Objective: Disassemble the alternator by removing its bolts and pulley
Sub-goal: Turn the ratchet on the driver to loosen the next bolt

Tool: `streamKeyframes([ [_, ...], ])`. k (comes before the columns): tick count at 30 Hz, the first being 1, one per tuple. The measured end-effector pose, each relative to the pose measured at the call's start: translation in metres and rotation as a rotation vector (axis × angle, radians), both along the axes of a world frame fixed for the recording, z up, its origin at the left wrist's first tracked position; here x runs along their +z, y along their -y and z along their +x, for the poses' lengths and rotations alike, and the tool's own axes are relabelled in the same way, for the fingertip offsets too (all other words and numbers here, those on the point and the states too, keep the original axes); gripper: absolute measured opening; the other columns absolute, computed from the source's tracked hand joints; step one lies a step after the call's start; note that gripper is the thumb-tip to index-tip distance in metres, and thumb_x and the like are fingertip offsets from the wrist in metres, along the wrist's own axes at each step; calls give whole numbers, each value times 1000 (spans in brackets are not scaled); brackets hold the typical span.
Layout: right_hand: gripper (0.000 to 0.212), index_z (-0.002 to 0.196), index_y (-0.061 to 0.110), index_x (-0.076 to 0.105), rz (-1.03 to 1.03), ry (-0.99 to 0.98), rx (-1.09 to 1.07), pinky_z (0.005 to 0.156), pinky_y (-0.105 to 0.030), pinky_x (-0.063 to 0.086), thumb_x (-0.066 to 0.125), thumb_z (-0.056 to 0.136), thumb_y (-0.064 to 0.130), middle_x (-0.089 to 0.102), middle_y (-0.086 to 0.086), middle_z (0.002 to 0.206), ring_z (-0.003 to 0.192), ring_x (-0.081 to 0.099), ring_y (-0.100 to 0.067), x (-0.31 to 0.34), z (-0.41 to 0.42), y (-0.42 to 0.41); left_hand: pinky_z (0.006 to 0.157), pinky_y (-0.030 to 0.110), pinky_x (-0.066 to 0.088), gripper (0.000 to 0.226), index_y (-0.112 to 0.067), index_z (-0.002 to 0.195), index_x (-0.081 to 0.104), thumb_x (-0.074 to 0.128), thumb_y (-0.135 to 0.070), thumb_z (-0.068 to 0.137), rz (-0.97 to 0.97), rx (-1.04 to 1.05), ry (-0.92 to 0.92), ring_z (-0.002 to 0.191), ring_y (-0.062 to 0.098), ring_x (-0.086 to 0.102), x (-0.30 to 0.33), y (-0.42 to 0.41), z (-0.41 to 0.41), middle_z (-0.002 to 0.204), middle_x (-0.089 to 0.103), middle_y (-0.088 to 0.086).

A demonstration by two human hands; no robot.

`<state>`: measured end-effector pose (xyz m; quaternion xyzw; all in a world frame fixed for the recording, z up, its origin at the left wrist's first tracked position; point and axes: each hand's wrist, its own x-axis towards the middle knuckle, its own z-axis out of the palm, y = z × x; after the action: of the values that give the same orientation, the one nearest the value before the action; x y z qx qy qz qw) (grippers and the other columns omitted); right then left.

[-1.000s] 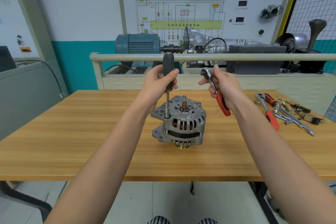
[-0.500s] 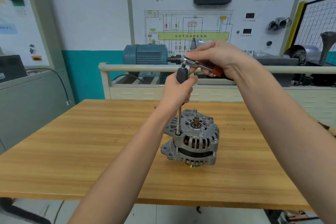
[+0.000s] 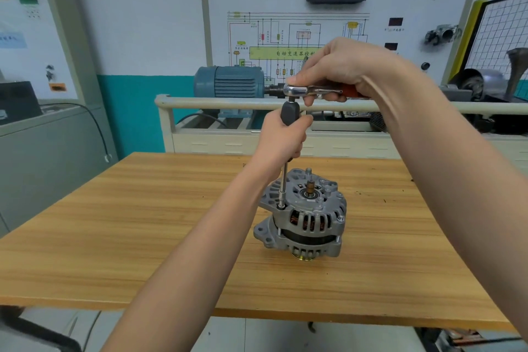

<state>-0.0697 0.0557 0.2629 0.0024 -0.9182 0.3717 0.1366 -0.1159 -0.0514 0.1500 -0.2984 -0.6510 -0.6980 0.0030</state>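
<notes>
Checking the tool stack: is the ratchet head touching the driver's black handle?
Touching. The head view shows the ratchet head seated on top of the black handle.

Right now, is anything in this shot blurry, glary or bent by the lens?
Head view: the alternator and wooden table are sharp; the ratchet head carries a bright glare spot; wide-angle distortion bows the rail and stretches the forearms at the frame edges; wall posters at the far left look soft.

Matt cast-metal alternator (image 3: 305, 217) on smooth wood table (image 3: 143, 237); glossy chrome ratchet (image 3: 303, 91).
</notes>
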Motion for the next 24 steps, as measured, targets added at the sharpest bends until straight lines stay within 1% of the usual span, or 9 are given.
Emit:
streamKeyframes([
  [3, 27, 84, 9, 72, 10, 61, -11, 42, -23, 35, 75, 79, 35, 69, 0, 61, 38, 42, -9, 2, 1, 2, 42, 20, 26, 34, -18, 66, 35, 54, -9, 93, -3, 1, 8, 39, 8, 27, 1, 0, 0, 45, 34, -10],
  [8, 27, 85, 9, 69, 21, 109, -37, 44, -23, 33, 73, 81, 36, 68, 1, 63, 40, 42, -9, 4, 0, 7, 42, 22, 25, 33, -18, 67, 35, 53, -9, 94, 18, -4, 29, 41, 9, 25, 1, 1, -1, 45, 33, -9],
  [11, 26, 81, 11, 68, 54, 130, -33, 45, -24, 32, 73, 81, 37, 67, 1, 63, 40, 40, -10, 7, -2, 9, 43, 23, 25, 32, -19, 68, 36, 53, -9, 93, 13, -3, 24, 43, 11, 25, 1, 1, -1, 48, 33, -6],
  [13, 27, 82, 11, 68, 77, 140, -31, 46, -25, 33, 74, 80, 38, 68, 1, 63, 40, 41, -10, 9, -2, 7, 43, 23, 25, 32, -18, 68, 36, 53, -10, 94, 9, -15, 22, 43, 10, 26, 1, 1, -1, 48, 34, -7],
  [16, 28, 85, 11, 69, 92, 147, 21, 44, -22, 35, 73, 80, 39, 68, 2, 65, 40, 43, -9, 9, -2, 1, 41, 21, 25, 32, -19, 68, 36, 54, -10, 94, 10, -53, 35, 39, 9, 25, 1, 1, -2, 45, 33, -9],
  [19, 28, 84, 13, 69, 24, 133, 79, 42, -20, 36, 73, 76, 39, 68, 2, 64, 41, 43, -9, 4, -4, -4, 40, 20, 24, 34, -20, 67, 34, 54, -9, 92, 20, -64, 55, 38, 9, 23, 1, 1, -3, 44, 32, -10],
  [20, 27, 82, 13, 70, 15, 112, 92, 42, -21, 36, 74, 75, 39, 68, 1, 65, 42, 43, -9, 3, -5, -5, 40, 20, 23, 34, -20, 66, 34, 54, -8, 92, 25, -59, 63, 38, 9, 23, 1, 0, -4, 44, 31, -10],
  [22, 19, 71, 19, 73, 38, 53, 136, 41, -20, 36, 75, 76, 38, 69, -1, 65, 41, 43, -10, 2, -8, -6, 40, 20, 23, 35, -20, 65, 33, 55, -8, 91, 32, -54, 74, 38, 9, 23, 2, 0, -5, 44, 31, -9],
  [24, 20, 62, 23, 74, 60, 14, 183, 40, -17, 36, 76, 75, 38, 69, -2, 64, 41, 43, -9, 2, -11, -7, 40, 20, 22, 36, -20, 64, 34, 56, -8, 90, 35, -58, 80, 39, 9, 22, 2, 0, -7, 44, 31, -8],
])
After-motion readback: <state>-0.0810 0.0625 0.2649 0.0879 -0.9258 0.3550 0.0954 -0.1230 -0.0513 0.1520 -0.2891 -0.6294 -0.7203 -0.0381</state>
